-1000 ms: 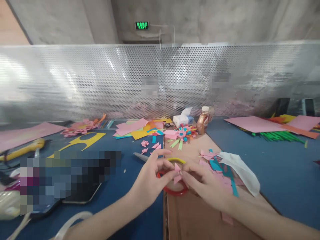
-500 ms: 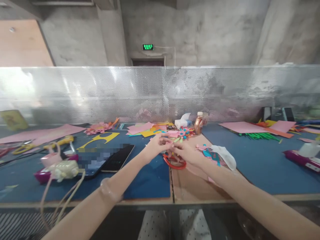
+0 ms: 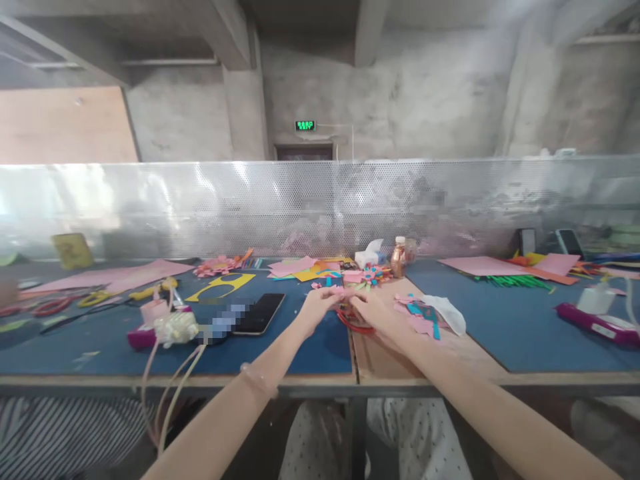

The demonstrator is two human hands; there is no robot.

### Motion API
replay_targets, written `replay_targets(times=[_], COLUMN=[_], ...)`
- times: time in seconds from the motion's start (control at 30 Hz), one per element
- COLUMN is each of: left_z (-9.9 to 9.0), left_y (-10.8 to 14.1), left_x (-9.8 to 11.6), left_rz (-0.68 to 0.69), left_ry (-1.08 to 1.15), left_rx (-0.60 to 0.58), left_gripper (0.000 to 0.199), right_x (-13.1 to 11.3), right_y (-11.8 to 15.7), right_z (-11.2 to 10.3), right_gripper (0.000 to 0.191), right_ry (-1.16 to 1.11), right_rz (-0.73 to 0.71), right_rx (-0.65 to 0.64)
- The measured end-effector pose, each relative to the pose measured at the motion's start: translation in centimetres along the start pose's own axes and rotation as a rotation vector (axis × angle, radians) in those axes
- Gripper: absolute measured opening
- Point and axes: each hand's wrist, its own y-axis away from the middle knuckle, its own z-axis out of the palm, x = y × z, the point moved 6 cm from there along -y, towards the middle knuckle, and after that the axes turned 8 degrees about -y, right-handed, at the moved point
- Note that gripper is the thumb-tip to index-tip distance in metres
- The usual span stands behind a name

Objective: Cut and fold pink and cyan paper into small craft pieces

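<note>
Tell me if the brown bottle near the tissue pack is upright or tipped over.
Upright: the brown bottle stands vertically, with its white cap at the top.

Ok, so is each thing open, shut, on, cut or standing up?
Exit sign: lit green
Bottle: upright, capped
Tissue pack: open, tissue sticking up
Black phone: flat, screen dark
Yellow paper: holes cut out
Red-handled scissors: open or shut, can't tell
Left hand: fingers bent by pink piece, grip unclear
Right hand: fingers bent, grip unclear
</note>
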Motion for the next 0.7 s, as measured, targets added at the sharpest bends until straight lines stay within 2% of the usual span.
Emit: replay_targets(times=[0.13,0.37,0.7], left_z=[-0.2,-0.3,-0.1], left_y=[0.1,0.4,0.1], left_x=[-1.1,-1.8,-2.2], left_rz=[-0.015,-0.049,-0.078], left_ry=[-0.029,-0.062,-0.076], left_rx=[-0.029,-0.066,-0.115], left_gripper=[0.024,0.020,0.019], right_x=[0.1,0.6,-0.1], right_y=[-0.5,-1.2,-1.5], right_z=[-0.5,0.4,0.6], right_gripper=[0.025,0.014,0.021], right_ry=[0.099,0.194,0.390], right_rz=[-0.065,-0.120,-0.129], right_rx=[0.091,-0.022,-0.146])
